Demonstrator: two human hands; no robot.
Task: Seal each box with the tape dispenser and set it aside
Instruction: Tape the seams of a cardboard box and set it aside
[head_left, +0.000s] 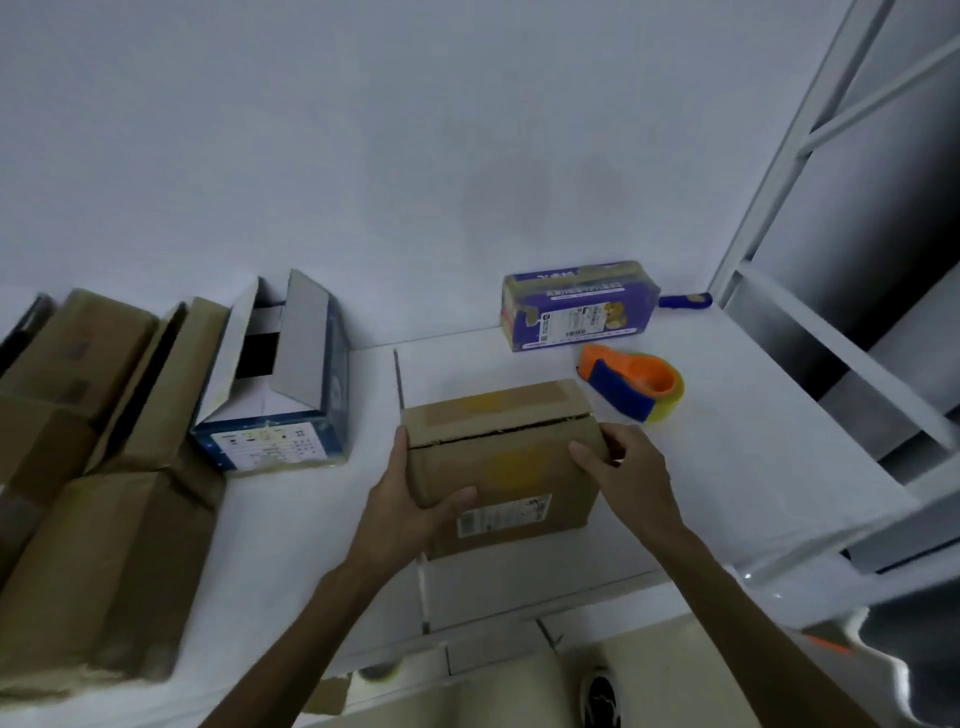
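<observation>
Head view: a brown cardboard box (506, 467) lies in the middle of the white surface (727, 467), its flaps meeting along a dark seam. The hands clamp it from either end, left hand (405, 512) curled round the left edge, right hand (628, 467) gripping the right. Just behind sits an orange-and-blue tape dispenser (631, 382), beside a purple rectangular box (576, 306). An open blue-and-white carton (280, 384) stands at left.
</observation>
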